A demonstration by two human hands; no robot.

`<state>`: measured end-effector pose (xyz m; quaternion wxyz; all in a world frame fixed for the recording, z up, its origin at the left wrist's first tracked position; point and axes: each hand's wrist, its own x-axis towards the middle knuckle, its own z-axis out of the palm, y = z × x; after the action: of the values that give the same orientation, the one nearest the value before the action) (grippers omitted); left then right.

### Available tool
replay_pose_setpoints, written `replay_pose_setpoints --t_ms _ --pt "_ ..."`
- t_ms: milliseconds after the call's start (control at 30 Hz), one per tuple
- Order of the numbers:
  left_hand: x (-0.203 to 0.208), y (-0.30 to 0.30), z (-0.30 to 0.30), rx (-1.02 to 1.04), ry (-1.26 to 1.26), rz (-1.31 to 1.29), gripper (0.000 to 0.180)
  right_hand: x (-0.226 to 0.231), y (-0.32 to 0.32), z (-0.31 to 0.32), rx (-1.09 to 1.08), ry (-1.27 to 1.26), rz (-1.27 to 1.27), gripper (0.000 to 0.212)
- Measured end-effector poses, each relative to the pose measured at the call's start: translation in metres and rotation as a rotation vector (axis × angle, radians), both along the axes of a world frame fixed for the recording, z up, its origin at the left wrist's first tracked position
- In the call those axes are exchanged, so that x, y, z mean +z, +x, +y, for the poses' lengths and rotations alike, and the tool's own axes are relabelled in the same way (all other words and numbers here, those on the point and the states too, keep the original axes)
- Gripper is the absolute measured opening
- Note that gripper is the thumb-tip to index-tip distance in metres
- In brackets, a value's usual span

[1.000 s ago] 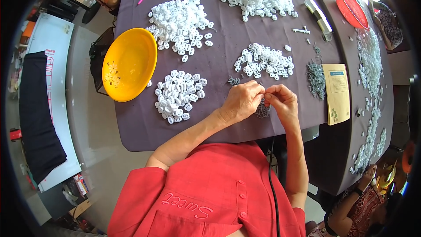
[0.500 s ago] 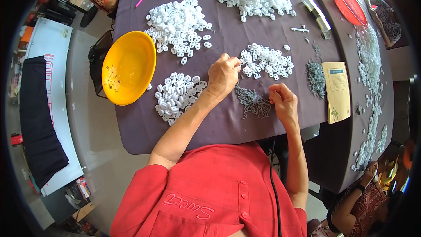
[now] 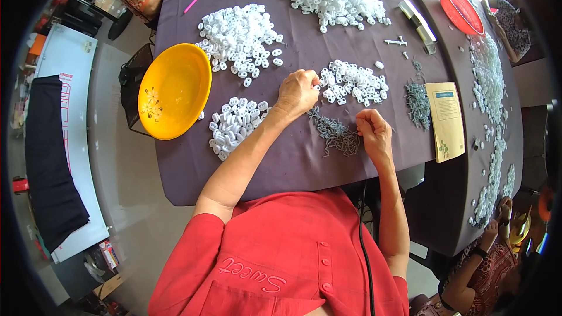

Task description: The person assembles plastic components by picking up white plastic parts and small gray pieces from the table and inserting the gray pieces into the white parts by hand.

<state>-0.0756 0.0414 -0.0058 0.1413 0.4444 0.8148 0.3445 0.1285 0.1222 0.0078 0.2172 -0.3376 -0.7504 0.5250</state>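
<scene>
My left hand is closed in a pinch, with a small white oval plastic piece at its fingertips. It is beside a pile of white oval pieces with holes. My right hand is pinched at the right edge of a heap of small, thin grey screw-like pins; whatever its fingertips hold is too small to make out. Left of my left forearm lies another pile of white oval pieces. Two larger piles, one at the far left and one at the far middle, spread over the cloth.
A yellow bowl stands at the table's left edge. To the right are more grey pins, a tan printed booklet, a clear tube and a red basket. Other people sit at the far left and right.
My hands stay almost in place, both still pinched; the right fingertips have drawn slightly left and up. The whole view has shifted a little.
</scene>
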Motion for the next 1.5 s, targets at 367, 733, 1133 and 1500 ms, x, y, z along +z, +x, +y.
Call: replay_pose_setpoints --t_ms 367,733,1133,1500 --pt "0.033 0.035 -0.029 0.046 0.152 -0.932 0.011 0.023 -0.022 -0.025 -0.035 -0.182 0.222 0.006" --pt "0.051 0.065 -0.052 0.026 0.359 -1.248 0.013 0.033 -0.015 -0.043 0.043 -0.411 0.477 0.011" --pt "0.053 0.073 -0.054 0.036 0.375 -1.093 0.010 0.035 -0.013 -0.046 0.055 -0.270 0.350 0.010" --pt "0.055 0.080 -0.061 0.079 0.374 -0.997 0.008 0.039 -0.014 -0.049 0.085 -0.077 0.277 0.011"
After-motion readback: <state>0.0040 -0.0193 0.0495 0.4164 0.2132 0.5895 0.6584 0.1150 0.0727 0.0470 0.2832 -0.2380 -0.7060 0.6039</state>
